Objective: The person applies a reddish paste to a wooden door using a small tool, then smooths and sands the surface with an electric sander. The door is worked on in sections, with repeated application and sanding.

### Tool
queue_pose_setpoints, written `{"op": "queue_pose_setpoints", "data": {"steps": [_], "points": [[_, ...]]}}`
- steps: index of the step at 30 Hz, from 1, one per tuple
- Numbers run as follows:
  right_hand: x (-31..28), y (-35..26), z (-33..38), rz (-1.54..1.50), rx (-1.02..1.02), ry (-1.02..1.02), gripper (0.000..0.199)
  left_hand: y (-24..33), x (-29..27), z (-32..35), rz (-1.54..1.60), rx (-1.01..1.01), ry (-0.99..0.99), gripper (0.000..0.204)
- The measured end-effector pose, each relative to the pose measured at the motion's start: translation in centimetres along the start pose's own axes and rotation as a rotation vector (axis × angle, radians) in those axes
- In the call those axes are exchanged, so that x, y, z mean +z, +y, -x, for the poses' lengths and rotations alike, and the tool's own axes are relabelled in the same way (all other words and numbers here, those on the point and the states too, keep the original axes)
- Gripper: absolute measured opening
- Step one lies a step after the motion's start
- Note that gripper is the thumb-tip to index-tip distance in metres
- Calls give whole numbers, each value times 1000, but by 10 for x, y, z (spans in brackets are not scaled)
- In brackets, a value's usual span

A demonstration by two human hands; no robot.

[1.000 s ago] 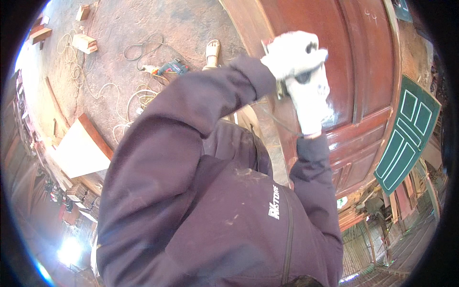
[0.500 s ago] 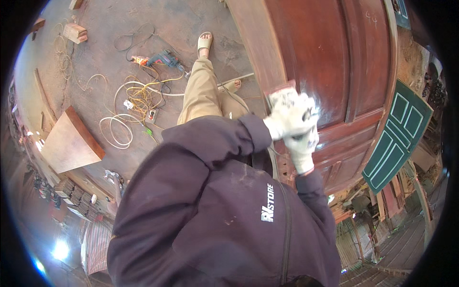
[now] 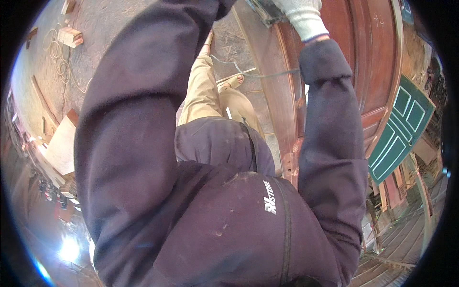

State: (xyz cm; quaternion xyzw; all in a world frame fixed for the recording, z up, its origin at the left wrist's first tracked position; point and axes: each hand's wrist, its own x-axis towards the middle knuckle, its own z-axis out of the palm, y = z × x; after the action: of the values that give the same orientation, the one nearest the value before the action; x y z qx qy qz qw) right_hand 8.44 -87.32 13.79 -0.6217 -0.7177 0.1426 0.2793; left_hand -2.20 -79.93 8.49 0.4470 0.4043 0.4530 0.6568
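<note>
My right hand (image 3: 299, 14), in a white knitted glove, is at the top edge over a reddish-brown panelled door (image 3: 366, 62). It is closed on a dark grey boxy tool (image 3: 266, 12) that looks like a sander; the view cuts off its fingertips and much of the tool. The tool lies along the door's left side. A thin grey cord (image 3: 258, 75) crosses from my legs toward my right sleeve; where it joins is hidden. My left arm reaches up past the top edge, so its hand is out of sight.
A green panelled door (image 3: 401, 126) leans at the right among wooden boards. On the floor at left are a wood block (image 3: 70, 37), coiled pale cable (image 3: 60, 64) and a broad wooden board (image 3: 62, 143). My sandalled foot (image 3: 233, 81) stands beside the brown door.
Both my arms have stretched far up and away along the door, taking the tool along. My left hand has left the view. The left sleeve now covers the drill and tangled cables.
</note>
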Motion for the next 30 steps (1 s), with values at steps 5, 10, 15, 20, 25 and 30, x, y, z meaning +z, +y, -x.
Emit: {"op": "queue_pose_setpoints", "data": {"steps": [5,10,15,20,25,30], "points": [[-29,13,83,20,64,187,68,-21,45,29,-21,47,-16,26],[-81,49,240,-114,605,-274,91,-25,115,143,-507,77,-92,29],[-120,20,361,-238,867,-305,60,-49,162,263,-514,46,-193,24],[-133,18,427,-101,884,-356,61,-70,190,318,-532,94,-184,20],[-118,23,324,-139,735,-408,79,-40,154,242,-456,-77,-160,22],[-119,26,339,-70,823,-380,52,-41,162,242,-570,-43,-173,20]]}}
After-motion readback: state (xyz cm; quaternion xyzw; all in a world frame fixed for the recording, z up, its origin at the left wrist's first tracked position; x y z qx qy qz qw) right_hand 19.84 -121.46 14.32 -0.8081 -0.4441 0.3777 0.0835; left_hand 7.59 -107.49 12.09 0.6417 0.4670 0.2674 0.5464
